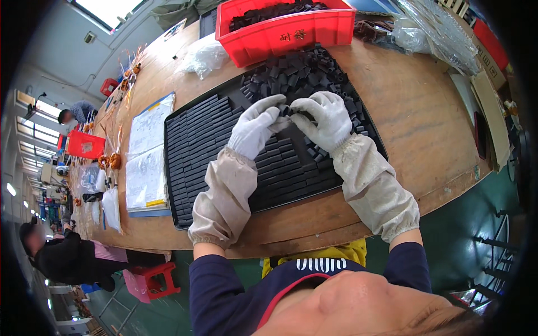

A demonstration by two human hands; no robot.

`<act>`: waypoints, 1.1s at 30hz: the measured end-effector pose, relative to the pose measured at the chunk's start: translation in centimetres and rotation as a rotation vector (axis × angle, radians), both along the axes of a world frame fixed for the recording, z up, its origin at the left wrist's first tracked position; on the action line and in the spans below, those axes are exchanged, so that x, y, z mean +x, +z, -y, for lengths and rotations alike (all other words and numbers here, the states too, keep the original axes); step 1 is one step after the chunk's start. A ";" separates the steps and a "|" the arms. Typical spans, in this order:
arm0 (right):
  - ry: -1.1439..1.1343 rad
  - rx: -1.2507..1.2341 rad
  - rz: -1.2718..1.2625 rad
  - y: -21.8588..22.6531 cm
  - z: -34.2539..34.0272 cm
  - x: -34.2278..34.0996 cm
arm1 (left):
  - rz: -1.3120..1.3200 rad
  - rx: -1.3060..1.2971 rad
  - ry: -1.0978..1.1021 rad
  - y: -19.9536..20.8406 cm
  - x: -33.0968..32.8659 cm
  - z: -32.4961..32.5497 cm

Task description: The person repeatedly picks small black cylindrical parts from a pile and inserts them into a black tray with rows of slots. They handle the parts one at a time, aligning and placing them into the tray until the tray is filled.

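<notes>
Both my hands wear white gloves with beige sleeve covers and meet over a black tray (178, 219). Between the fingertips sits a small black tube piece (284, 110). My left hand (259, 124) is closed with thumb and fingers at its left side, while my right hand (322, 119) pinches at its right side. Neat rows of black pieces (196, 151) fill the tray's left and near parts. A loose heap of similar black pieces (297, 73) covers the far right, running down the right edge beside my right hand.
Behind the tray stands a red bin (286, 35) holding more black pieces. Left of the tray lies an open paper folder (148, 154). A clear plastic bag (204, 57) rests at the far side, with plastic wrap (440, 36) at far right. Other people (73, 252) are at left.
</notes>
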State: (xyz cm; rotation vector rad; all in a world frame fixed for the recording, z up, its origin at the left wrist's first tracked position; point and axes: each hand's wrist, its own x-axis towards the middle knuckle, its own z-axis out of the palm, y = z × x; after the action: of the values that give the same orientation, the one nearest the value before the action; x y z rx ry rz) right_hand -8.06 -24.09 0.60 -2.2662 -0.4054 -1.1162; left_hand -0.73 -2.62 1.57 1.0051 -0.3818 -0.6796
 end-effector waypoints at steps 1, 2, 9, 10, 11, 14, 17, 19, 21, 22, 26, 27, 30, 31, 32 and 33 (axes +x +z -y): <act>0.021 -0.006 0.004 0.3 -0.1 -0.1 | -0.008 0.026 0.013 -0.2 -0.5 0.1; 0.043 -0.012 0.007 0.7 -0.3 -0.3 | -0.016 0.053 0.026 -0.2 -1.0 0.1; 0.076 0.023 0.007 0.3 0.1 -0.1 | 0.126 0.303 0.002 0.8 -2.2 0.0; 0.082 0.015 -0.010 0.2 0.1 0.0 | 0.160 0.369 -0.008 1.0 -2.3 -0.1; 0.089 0.007 -0.026 0.2 0.1 -0.1 | 0.162 0.391 -0.017 1.3 -2.4 -0.2; 0.119 0.010 -0.053 0.3 0.0 -0.2 | 0.205 0.480 -0.022 1.8 -2.7 -0.1; 0.141 0.062 -0.051 0.4 -0.2 -0.2 | 0.222 0.513 -0.065 1.4 -2.3 -0.3; 0.168 0.092 -0.078 0.4 -0.1 -0.2 | 0.147 0.449 -0.067 1.1 -2.4 -0.4; 0.190 0.096 -0.080 0.5 -0.1 -0.2 | 0.062 0.392 -0.072 0.8 -2.5 -0.5; 0.201 0.099 -0.081 0.5 -0.1 -0.2 | 0.015 0.366 -0.076 0.6 -2.5 -0.5; 0.212 0.115 -0.081 0.5 -0.2 -0.3 | -0.050 0.353 -0.116 0.5 -2.4 -0.7; 0.220 0.121 -0.088 0.4 -0.3 -0.3 | -0.038 0.347 -0.099 0.4 -2.5 -0.6; 0.213 0.121 -0.088 0.4 -0.3 -0.4 | 0.037 0.364 -0.045 0.4 -2.6 -0.3; 0.206 0.117 -0.085 0.3 -0.3 -0.4 | 0.088 0.393 -0.025 0.7 -2.6 -0.3; 0.226 0.260 -0.181 0.2 -0.5 -0.5 | 0.138 0.423 -0.004 0.9 -2.5 -0.2; 0.246 0.401 -0.278 0.0 -0.8 -0.8 | 0.207 0.470 0.015 0.8 -2.3 -0.2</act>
State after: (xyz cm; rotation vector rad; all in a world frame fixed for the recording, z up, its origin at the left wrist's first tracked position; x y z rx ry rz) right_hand -8.90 -23.34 0.64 -1.9184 -0.3052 -0.6751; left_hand -3.07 -2.45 2.41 1.5313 -0.4031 -0.6680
